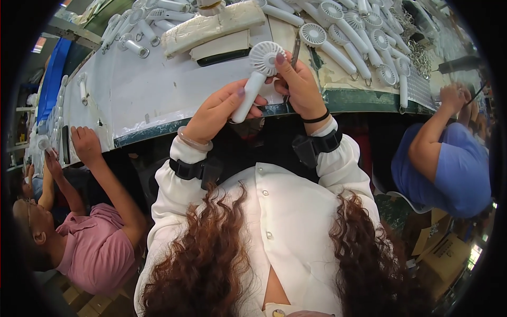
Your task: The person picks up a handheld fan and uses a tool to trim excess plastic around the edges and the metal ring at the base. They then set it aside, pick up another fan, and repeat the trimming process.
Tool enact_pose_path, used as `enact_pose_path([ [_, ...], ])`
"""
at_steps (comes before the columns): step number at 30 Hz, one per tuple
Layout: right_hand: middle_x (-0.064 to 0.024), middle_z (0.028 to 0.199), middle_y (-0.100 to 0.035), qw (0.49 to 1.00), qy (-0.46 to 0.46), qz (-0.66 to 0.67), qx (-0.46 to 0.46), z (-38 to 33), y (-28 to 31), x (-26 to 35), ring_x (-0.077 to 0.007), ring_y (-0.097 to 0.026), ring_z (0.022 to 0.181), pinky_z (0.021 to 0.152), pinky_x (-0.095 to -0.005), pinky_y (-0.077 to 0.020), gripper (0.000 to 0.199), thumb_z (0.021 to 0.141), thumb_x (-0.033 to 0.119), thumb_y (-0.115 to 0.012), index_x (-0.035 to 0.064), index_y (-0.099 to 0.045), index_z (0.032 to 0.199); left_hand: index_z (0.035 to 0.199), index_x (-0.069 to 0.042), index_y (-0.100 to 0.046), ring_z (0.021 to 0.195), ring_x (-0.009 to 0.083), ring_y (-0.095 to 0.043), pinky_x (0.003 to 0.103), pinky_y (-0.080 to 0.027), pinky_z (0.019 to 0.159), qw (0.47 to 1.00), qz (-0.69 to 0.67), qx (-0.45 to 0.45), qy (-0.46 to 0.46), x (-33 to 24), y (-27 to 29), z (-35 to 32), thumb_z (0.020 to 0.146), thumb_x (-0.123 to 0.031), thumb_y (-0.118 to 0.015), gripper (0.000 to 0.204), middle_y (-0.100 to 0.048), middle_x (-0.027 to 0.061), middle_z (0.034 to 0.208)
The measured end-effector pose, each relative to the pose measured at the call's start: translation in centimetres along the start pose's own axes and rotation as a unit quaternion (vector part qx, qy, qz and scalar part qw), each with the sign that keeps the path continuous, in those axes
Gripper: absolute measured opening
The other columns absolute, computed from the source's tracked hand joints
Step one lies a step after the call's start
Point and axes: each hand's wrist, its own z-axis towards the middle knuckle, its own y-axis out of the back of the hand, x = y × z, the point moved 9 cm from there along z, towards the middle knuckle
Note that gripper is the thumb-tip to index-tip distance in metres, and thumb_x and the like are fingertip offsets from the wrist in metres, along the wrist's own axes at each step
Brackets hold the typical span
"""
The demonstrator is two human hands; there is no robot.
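Observation:
Near the front edge of the bench I hold a white handheld fan, tilted with its round slotted head up and to the right. My left hand is closed round the handle, its thumb lying along it. At the fan's head, my right hand pinches the rim with thumb and fingers. A thin dark tool also sticks up from the right hand; its exact kind cannot be made out. Behind the fan lies a white wrapped padded block, resting over a dark-edged pad.
Many white fans are heaped at the back right, and several more lie back left. A metal chain pile sits far right. One co-worker in pink sits left, another in blue right. Cardboard boxes stand lower right.

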Motion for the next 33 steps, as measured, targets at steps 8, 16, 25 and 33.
enact_pose_path([
  [8, -0.0045, 0.104, -0.066, 0.994, 0.060, -0.087, 0.006, -0.2, -1.1, 0.4, -0.0040, -0.055, 0.079, 0.061, -0.0166, -0.0393, 0.033, 0.106, 0.026, -0.053, 0.0004, -0.057, 0.128, 0.139, -0.001, -0.043, 0.118, 0.0272, -0.060, 0.042, -0.047, 0.107, 0.959, -0.194, -0.034, -0.203, -1.8, 3.7, 0.2, 0.107, -0.012, -0.047, 0.034, -0.060, 0.0154, 0.126],
  [16, -0.0039, 0.102, -0.067, 0.957, 0.095, -0.236, 0.138, -1.1, -4.3, 0.6, -0.0045, -0.058, 0.086, 0.074, -0.0185, -0.0488, 0.037, 0.097, 0.009, -0.066, -0.0003, -0.057, 0.131, 0.131, -0.005, -0.043, 0.136, 0.0367, -0.048, 0.051, -0.039, 0.117, 0.921, -0.244, -0.139, -0.271, -2.1, 5.2, -0.4, 0.103, -0.003, -0.051, 0.029, -0.056, 0.0181, 0.135],
  [25, -0.0029, 0.100, -0.067, 0.980, 0.053, -0.184, 0.047, -0.8, -2.6, -0.4, -0.0064, -0.059, 0.082, 0.073, -0.0206, -0.0497, 0.035, 0.095, 0.009, -0.069, 0.0017, -0.060, 0.128, 0.134, -0.004, -0.041, 0.125, 0.0315, -0.058, 0.041, -0.044, 0.109, 0.933, -0.003, -0.216, -0.287, -2.3, 4.5, -1.7, 0.100, -0.001, -0.058, 0.039, -0.062, 0.0173, 0.128],
  [33, -0.0047, 0.103, -0.069, 0.934, 0.128, -0.332, 0.022, -0.8, -3.2, 0.5, -0.0087, -0.063, 0.086, 0.077, -0.0234, -0.0523, 0.028, 0.099, 0.009, -0.062, 0.0007, -0.061, 0.125, 0.127, -0.002, -0.050, 0.102, 0.0203, -0.066, 0.033, -0.052, 0.092, 0.866, 0.297, -0.285, -0.285, -3.6, 3.8, -3.2, 0.091, -0.010, -0.074, 0.043, -0.069, 0.0113, 0.112],
])
